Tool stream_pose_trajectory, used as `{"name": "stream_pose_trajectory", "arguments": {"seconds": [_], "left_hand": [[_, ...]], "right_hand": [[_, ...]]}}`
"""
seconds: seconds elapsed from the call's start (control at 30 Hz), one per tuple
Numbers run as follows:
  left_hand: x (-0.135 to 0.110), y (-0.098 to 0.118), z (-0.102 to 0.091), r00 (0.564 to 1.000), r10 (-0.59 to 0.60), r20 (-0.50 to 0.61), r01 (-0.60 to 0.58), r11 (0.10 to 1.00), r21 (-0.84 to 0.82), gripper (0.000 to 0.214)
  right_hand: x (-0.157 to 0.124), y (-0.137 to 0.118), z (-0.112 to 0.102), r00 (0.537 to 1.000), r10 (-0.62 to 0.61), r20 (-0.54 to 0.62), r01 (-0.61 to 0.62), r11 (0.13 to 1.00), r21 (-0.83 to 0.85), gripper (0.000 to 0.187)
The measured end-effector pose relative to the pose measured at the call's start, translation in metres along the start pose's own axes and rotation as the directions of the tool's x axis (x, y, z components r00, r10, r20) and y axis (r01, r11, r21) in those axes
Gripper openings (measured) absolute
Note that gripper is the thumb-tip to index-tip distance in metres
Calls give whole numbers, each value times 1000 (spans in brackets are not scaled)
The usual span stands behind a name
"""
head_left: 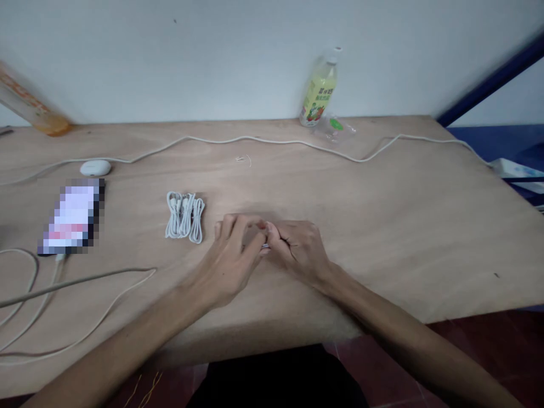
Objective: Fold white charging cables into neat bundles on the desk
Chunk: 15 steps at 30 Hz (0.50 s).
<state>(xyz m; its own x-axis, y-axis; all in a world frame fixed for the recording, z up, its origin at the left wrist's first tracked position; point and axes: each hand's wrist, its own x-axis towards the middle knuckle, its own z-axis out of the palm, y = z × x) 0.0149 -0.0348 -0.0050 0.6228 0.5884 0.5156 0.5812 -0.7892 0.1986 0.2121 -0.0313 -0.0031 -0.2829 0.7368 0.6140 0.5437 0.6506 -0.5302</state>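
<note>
My left hand (232,252) and my right hand (295,249) meet fingertip to fingertip on the wooden table (382,226), near its front edge. Both are curled into a pinch around something small and pale between them; most of it is hidden by the fingers. Just left of my left hand lie bundled white cables (185,217), coiled side by side and untouched.
A phone (71,217) lies at the left with a cable plugged in and loose cords around it. A white case (96,167) sits behind it. A long white cord (272,141) crosses the back. A drink bottle (319,90) stands by the wall, clear wrapper beside it.
</note>
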Motion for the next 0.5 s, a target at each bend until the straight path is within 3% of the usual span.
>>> {"name": "stream_pose_trajectory", "arguments": {"seconds": [0.13,0.23,0.33,0.5], "left_hand": [[3,4,-7,983,-42,177,81,972,-222,28],[4,8,-9,978,-118,171,172,920,-351,26],[4,8,-10,973,-145,181,207,894,-396,30],[4,3,-12,942,-105,320,231,893,-386,32]], "right_hand": [[3,4,-3,990,-135,-38,131,987,-90,52],[6,4,-6,981,-188,-52,181,977,-113,52],[7,4,-8,976,-212,-39,206,970,-132,52],[6,5,-7,973,-229,-10,224,960,-169,54]]}}
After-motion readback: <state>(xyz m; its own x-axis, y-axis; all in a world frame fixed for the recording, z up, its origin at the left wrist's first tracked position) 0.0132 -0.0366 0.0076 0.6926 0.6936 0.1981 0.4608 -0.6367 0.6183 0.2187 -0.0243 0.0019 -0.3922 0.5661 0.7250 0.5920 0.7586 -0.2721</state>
